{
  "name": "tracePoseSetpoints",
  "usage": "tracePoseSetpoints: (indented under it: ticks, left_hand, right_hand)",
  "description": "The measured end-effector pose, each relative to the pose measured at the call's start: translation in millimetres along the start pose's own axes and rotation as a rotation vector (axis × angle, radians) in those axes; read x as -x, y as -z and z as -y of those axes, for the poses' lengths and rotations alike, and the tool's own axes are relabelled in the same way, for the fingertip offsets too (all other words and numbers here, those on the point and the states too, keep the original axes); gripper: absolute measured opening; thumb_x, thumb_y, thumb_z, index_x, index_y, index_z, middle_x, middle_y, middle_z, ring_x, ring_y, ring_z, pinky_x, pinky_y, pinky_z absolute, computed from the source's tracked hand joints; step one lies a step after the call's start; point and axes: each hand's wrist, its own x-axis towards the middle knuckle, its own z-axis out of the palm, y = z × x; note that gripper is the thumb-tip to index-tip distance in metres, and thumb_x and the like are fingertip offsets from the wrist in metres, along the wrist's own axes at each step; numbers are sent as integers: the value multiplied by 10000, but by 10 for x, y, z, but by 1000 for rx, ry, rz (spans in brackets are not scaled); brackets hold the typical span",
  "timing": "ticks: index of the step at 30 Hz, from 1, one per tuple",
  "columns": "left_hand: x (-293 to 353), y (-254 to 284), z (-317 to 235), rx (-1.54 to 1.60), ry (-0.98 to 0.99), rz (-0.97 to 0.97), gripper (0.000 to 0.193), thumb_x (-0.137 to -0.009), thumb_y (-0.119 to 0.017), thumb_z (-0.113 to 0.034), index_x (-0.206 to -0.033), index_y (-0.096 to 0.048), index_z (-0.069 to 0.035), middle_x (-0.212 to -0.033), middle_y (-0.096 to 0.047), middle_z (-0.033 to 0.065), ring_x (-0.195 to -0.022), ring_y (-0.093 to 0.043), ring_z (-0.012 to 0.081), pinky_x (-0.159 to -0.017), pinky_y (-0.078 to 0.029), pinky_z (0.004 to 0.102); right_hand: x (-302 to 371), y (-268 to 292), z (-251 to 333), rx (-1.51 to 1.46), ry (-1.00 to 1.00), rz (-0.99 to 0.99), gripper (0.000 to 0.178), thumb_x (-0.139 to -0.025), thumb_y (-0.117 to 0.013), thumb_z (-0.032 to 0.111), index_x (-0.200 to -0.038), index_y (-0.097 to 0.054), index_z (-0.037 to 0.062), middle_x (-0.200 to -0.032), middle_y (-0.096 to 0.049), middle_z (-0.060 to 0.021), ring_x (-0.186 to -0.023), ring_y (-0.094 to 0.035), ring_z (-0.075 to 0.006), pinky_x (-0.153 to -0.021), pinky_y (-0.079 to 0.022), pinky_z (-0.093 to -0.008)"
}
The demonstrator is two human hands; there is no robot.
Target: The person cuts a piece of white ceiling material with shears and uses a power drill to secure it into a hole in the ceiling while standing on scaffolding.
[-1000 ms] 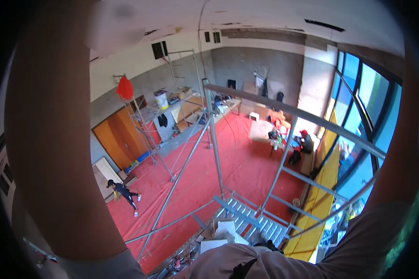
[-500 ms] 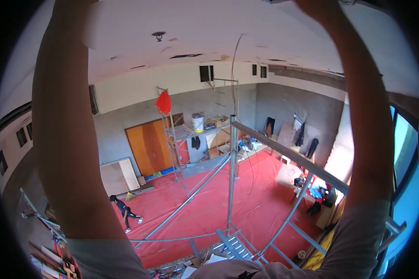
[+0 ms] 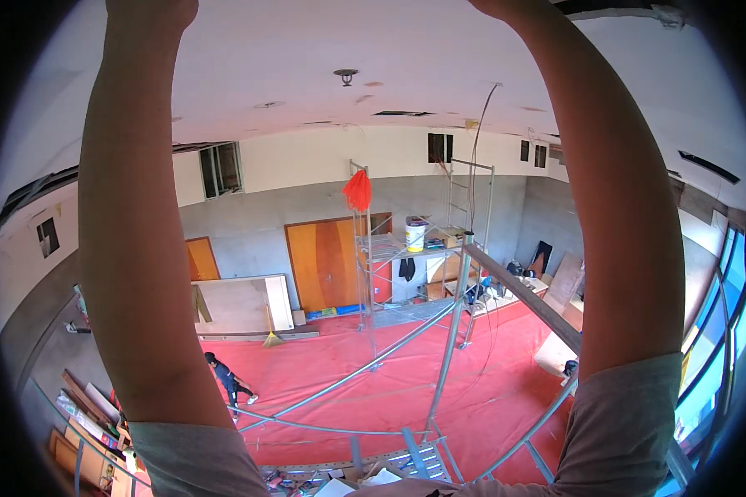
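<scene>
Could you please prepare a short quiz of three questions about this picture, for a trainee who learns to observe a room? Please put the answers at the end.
1. Which colour is the cloth hanging near the top of the far scaffold?

2. True or false: the bucket stands on the red floor.

3. How are the left forearm and the right forearm of the camera wearer placed?
A) raised up high
B) crossed over each other
C) hanging down

Key:
1. Red.
2. False; it stands up on the scaffold.
3. A; the fingers are outside the picture.
</scene>
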Motion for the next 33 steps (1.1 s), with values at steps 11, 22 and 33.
tracePoseSetpoints:
  ticks: [11, 22, 33]
  left_hand:
    - [-91, 196, 347, 215, -425, 464, 372, -931, -729, -203, -1227, -571, -41, -1112, -663, 133, -1030, -688, 271, -885, -594, 394]
    - [-144, -56, 258, 87, -228, 398, 386, -943, -710, -195, -1234, -588, 27, -1173, -646, 157, -1062, -669, 274, -894, -582, 376]
    - [-83, -53, 344, 169, -208, 224, 359, -905, -737, -198, -1140, -638, 55, -1032, -678, 121, -922, -677, 232, -789, -551, 317]
  right_hand:
    - [-2, -115, -40, 103, 65, -57, 293, -1003, -483, 189, -1123, -719, 63, -1198, -704, -136, -1079, -682, -344, -937, -548, -473]
    - [5, -97, 31, -164, -137, -72, 288, -972, -512, 198, -1116, -719, 60, -1166, -713, -125, -1063, -674, -348, -955, -533, -475]
    - [10, -202, 124, -207, -204, -170, 293, -1015, -509, 231, -1136, -718, 66, -1214, -710, -150, -1166, -639, -364, -1010, -501, -483]
